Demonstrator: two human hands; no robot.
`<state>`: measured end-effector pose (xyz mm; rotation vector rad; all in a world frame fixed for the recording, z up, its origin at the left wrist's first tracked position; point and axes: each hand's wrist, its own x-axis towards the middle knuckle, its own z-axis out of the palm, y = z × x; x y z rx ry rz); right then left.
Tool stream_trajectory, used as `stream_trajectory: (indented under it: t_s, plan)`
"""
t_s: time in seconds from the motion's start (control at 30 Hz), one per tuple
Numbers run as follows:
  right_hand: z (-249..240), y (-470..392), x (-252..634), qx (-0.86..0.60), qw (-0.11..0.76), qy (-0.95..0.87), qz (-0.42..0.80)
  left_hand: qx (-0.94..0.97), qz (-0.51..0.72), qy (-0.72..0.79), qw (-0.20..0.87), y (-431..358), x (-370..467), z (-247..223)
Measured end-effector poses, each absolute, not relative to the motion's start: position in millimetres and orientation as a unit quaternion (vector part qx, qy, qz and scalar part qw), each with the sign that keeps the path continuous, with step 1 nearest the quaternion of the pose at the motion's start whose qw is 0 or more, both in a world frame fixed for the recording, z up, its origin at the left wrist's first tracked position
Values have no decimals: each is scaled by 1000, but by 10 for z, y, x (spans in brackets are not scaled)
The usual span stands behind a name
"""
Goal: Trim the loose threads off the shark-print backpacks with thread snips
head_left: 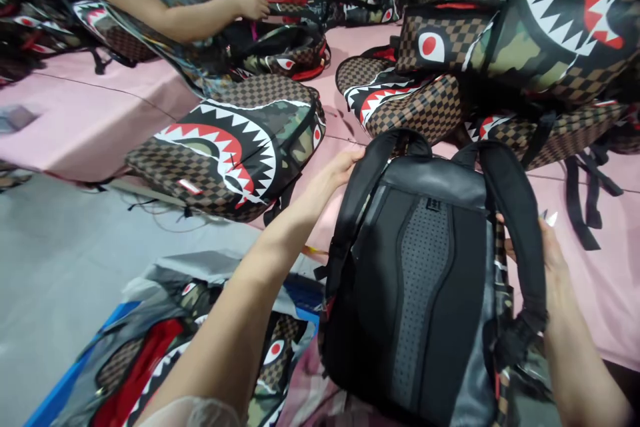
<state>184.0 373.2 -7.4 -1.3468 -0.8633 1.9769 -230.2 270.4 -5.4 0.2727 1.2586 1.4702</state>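
Note:
A black backpack (425,267) stands upright in front of me, its padded back panel and both shoulder straps facing me. My left hand (345,166) holds it at the upper left edge, beside the strap, with the fingertips partly behind it. At the right side, my right hand (547,247) grips the bag around its edge and strap, the fingers partly hidden. Checkered and camouflage fabric shows along the bag's right side. Just left of my left hand, a checkered backpack with a shark-mouth print (240,140) lies on the pink-covered table (330,204).
More shark-print bags (550,40) are piled at the back right. Across the table, a person's hand (253,6) touches an open bag (285,54). Below my left arm, a blue crate (65,387) holds bags in grey plastic. Loose black straps (583,200) hang at right.

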Motion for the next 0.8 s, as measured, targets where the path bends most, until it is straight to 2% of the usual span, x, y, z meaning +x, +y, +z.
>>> stream_trajectory:
  t_s: [0.13,0.2,0.3,0.4,0.43,0.5,0.53,0.63,0.8]
  plan:
    - [-92,3732,1849,-519,273,-346,733,161,609,594,501,2689,-2220,-4]
    - [-131,3751,1874,-538,270,-391,696,258,561,686,385,2667,-2152,51]
    - [-160,3771,1932,-595,348,-495,529,374,492,762,193,2592,-1997,135]
    - [-64,3665,1921,-610,397,-635,259,534,406,734,106,2505,-1745,164]
    - [-12,3590,1876,-602,371,-689,157,604,357,707,90,2492,-1640,157]
    - [84,3409,1716,-571,260,-778,-30,705,261,654,90,2510,-1422,138]
    - [119,3321,1608,-547,193,-811,-68,721,233,644,105,2546,-1324,134]
    - [159,3180,1282,-491,43,-867,-72,722,167,656,144,2733,-1148,194]
    - [217,3387,1046,-471,-13,-882,-6,712,52,662,229,3025,-1175,392]
